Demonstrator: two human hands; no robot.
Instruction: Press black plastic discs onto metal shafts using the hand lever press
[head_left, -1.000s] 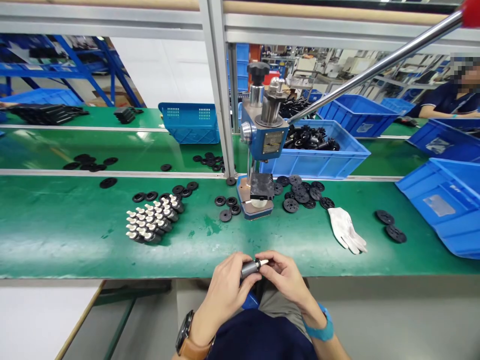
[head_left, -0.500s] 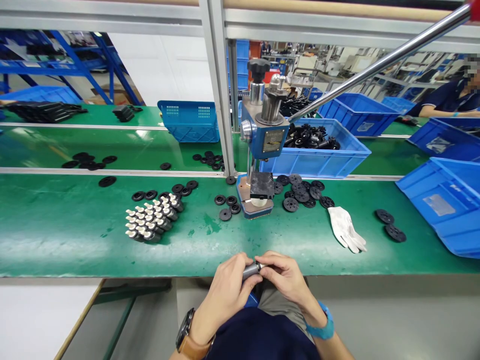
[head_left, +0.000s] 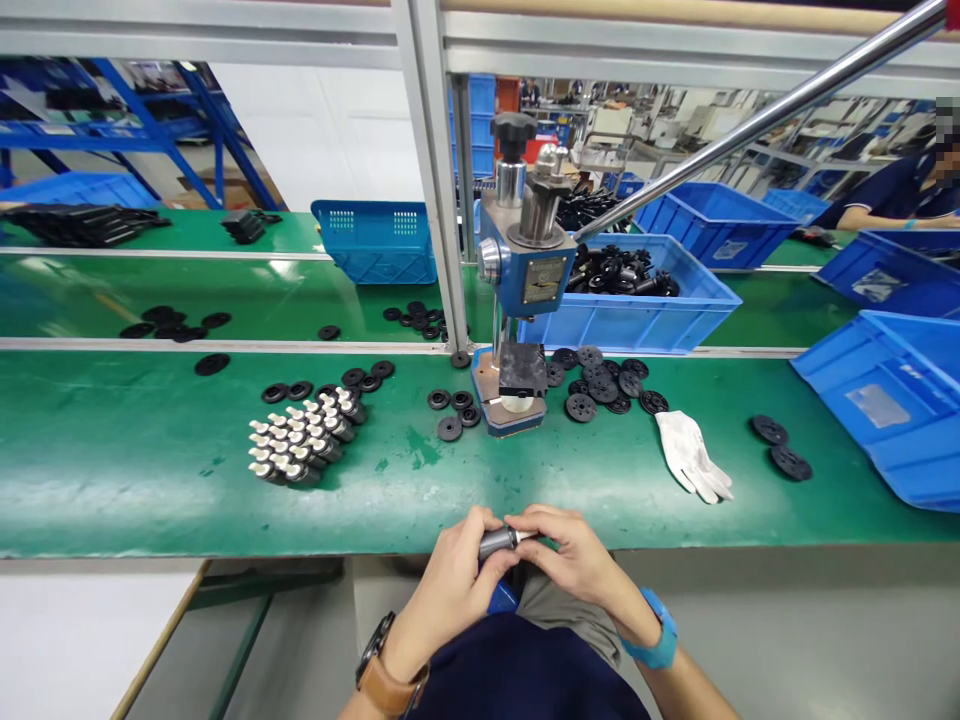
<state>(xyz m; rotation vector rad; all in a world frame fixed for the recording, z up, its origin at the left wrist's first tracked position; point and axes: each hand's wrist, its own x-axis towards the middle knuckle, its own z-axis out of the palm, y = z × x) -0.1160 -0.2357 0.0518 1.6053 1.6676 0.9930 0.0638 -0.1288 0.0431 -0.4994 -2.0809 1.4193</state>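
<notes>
My left hand (head_left: 457, 570) and my right hand (head_left: 566, 555) meet just in front of the green bench's near edge. Together they hold a small grey metal cylinder (head_left: 496, 542) with a pale tip; the left fingers wrap its body and the right fingers pinch its tip end. A stack of similar grey cylinders with white ends (head_left: 300, 440) lies on the bench to the left. A blue hand press (head_left: 525, 300) with a long steel lever (head_left: 750, 120) stands at the bench's middle.
Black discs (head_left: 600, 385) lie around the press and at the right (head_left: 780, 448). A white glove (head_left: 691, 458) lies right of the press. Blue bins (head_left: 637, 320) (head_left: 892, 410) stand behind and to the right. Another person (head_left: 892, 200) sits at the far right.
The pale tip of the cylinder, exposed a second ago, is now mostly covered by my right fingers. Both hands stay in nearly the same place.
</notes>
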